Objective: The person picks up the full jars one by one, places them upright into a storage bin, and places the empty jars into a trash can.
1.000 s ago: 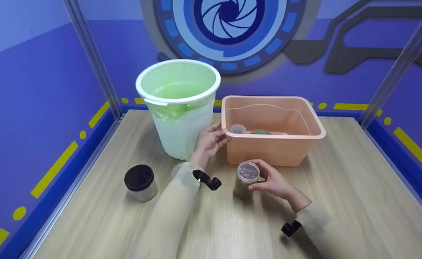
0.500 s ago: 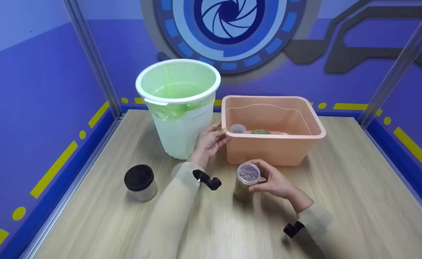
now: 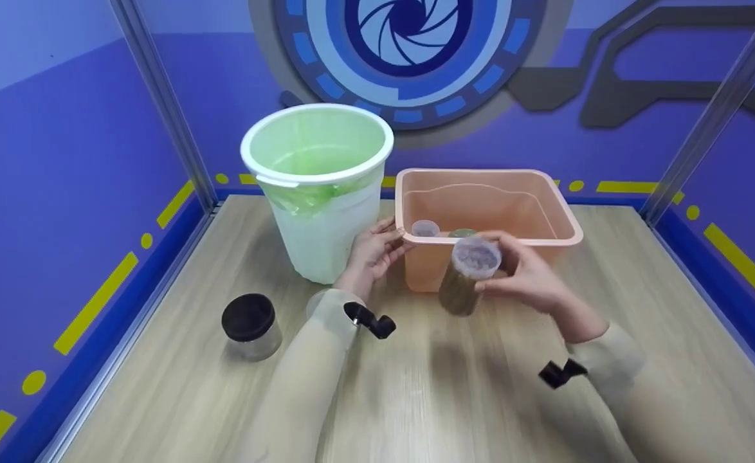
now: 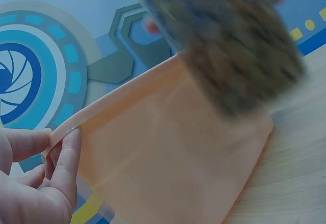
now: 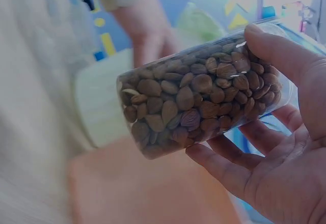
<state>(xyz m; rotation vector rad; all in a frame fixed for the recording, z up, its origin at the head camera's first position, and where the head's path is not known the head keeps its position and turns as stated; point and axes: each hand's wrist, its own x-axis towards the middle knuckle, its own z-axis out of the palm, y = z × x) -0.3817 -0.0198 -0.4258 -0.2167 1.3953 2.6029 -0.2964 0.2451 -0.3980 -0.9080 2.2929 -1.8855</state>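
Observation:
My right hand grips a clear plastic jar full of brown almond-like nuts or kernels, near its lidded end. In the head view the jar hangs tilted above the table, before the front wall of a peach-coloured plastic bin. My left hand pinches the bin's left front rim corner between thumb and fingers, as the left wrist view of the hand also shows. Inside the bin, a small clear round lid or container and a greenish round thing show partly over the rim.
A white bin with a green liner stands left of the peach bin. Front left sits a clear jar with a black lid. Partly behind my left forearm lies a clear round thing. Patterned walls enclose the wooden table.
My right hand has raised the jar off the table, moving it up and slightly right toward the peach bin. My left hand stays on the rim.

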